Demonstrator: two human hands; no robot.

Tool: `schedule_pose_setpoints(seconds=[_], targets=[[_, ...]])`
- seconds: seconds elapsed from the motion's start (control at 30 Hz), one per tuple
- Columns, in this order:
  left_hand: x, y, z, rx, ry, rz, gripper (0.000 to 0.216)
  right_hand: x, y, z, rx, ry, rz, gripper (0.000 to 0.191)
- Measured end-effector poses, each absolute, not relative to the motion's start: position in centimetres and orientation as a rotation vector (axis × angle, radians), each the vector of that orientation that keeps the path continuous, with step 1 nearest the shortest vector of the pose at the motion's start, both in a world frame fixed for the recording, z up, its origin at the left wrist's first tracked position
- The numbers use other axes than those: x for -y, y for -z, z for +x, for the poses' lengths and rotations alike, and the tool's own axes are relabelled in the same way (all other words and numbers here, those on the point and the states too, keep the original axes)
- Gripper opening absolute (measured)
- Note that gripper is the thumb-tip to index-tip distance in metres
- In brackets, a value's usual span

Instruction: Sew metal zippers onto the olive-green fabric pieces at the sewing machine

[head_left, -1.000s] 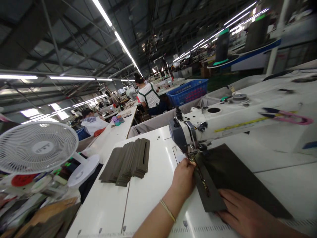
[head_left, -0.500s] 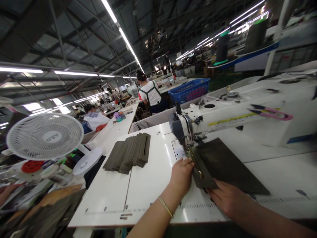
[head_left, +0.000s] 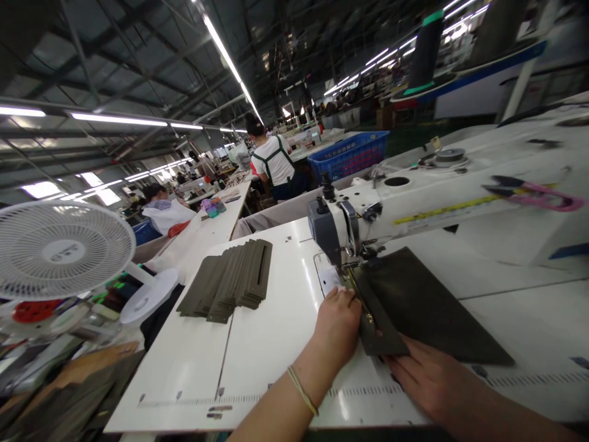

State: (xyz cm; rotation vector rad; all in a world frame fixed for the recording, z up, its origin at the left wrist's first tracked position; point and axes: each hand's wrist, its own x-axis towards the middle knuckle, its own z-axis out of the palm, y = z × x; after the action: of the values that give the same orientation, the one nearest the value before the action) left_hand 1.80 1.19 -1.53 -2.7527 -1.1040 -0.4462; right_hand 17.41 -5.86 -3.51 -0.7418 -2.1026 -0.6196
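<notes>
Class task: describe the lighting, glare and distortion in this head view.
Head view: ceiling tube lights glare white; the table shines beside the left hand; wide-angle lens bends the sewing machine; the far hall is dim and soft.

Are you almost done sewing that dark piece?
Part done: some of the dark fabric panel lies beyond the sewing machine. In hand: left hand and right hand press its near end flat. Left: that near stretch of zipper.

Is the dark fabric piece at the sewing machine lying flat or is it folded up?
Flat. The dark fabric piece lies spread on the white table, with the right hand pressing its near edge.
</notes>
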Motion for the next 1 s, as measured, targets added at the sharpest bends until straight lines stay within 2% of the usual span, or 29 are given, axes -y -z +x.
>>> schedule_pose_setpoints(seconds=[0.43, 0.73, 1.0], targets=[[-2.0, 2.0, 1.7, 1.053, 0.627, -2.709, 0.013, 3.4, 4.2, 17.6, 2.093, 0.466, -0.774, 0.042], [-3.3, 1.3, 1.6, 1.153, 0.664, -2.792, 0.014, 1.0, 3.0, 18.1, 2.19, 0.469, -0.747, 0.043], [-4.1, 2.3, 1.4, 1.353, 0.746, -2.796, 0.019, -1.1, 4.2, 18.3, 2.251, 0.471, -0.764, 0.034]])
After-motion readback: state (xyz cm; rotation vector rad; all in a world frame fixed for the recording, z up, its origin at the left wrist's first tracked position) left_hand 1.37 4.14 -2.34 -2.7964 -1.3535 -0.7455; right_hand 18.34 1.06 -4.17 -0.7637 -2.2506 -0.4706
